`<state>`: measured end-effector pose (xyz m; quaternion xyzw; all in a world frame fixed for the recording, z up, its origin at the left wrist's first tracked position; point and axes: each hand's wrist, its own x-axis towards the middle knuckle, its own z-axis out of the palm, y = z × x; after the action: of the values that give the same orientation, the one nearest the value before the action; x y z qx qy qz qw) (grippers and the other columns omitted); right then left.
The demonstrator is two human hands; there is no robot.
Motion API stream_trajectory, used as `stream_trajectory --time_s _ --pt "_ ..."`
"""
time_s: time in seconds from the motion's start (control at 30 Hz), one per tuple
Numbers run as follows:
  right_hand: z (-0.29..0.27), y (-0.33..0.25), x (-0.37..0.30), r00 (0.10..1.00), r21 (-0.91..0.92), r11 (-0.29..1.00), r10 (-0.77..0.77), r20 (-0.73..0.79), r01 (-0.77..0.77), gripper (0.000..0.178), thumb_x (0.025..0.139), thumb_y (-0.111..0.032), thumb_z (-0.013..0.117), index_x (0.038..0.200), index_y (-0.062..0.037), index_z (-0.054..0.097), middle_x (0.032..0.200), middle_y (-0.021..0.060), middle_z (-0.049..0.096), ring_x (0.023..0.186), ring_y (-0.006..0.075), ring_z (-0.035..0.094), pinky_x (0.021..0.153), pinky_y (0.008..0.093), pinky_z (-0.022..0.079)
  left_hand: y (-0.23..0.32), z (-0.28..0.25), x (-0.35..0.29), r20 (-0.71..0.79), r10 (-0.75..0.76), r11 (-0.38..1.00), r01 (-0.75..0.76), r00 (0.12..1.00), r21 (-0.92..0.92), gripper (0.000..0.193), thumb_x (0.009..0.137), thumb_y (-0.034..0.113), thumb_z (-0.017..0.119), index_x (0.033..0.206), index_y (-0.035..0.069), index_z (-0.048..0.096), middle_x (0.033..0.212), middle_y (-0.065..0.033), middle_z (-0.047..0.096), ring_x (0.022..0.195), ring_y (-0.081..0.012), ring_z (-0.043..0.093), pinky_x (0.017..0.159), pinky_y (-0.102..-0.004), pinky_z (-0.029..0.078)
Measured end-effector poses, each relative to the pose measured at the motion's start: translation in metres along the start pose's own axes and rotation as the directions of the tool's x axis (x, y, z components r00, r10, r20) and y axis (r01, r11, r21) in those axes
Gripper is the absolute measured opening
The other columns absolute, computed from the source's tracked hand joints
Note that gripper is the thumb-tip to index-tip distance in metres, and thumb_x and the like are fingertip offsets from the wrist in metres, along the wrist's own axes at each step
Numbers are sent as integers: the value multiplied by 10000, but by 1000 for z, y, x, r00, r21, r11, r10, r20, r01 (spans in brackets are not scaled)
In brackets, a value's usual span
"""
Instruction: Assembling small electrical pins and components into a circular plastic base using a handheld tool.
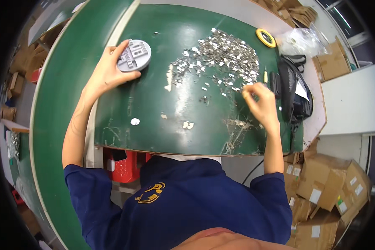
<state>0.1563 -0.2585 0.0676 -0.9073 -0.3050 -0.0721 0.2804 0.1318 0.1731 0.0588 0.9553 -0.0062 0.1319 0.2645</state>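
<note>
My left hand point(108, 73) grips a round grey fixture point(138, 55) by its left edge, thumb below and fingers above. Raised blocks and slots of differing shapes cover the top of that disc. At the lower right rim of a heap of small shiny metal pieces point(229, 52), my right hand point(261, 103) is closed in a pinch. Whatever lies between its fingertips, if anything, is too small to make out. Loose pieces are scattered along the heap's left and lower sides.
A yellow tape roll point(266, 38), a clear plastic bag point(304, 41) and a black bag point(296, 87) line the right side of the green table point(154, 125). A yellow-handled tool point(265, 76) lies near my right hand. White scraps point(135, 121) dot the front.
</note>
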Motion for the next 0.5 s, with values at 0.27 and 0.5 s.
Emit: stream_trajectory --time_s 0.27,0.5 --pt "-29 57 26 811 -387 713 530 -247 -584 219 848 -195 611 879 14 672 849 211 665 816 381 648 704 419 504 23 11 1 -39 161 986 -163 986 -46 941 582 236 853 1400 87 412 1279 -209 442 1164 -339 493 1006 -381 411" --pt "-32 93 25 797 -403 691 562 -223 -600 283 867 -244 623 923 33 644 817 211 656 769 339 653 683 403 496 96 6 -38 64 411 908 -403 909 -111 960 544 196 869 1391 120 423 1322 -229 404 1221 -400 432 1038 -432 367"
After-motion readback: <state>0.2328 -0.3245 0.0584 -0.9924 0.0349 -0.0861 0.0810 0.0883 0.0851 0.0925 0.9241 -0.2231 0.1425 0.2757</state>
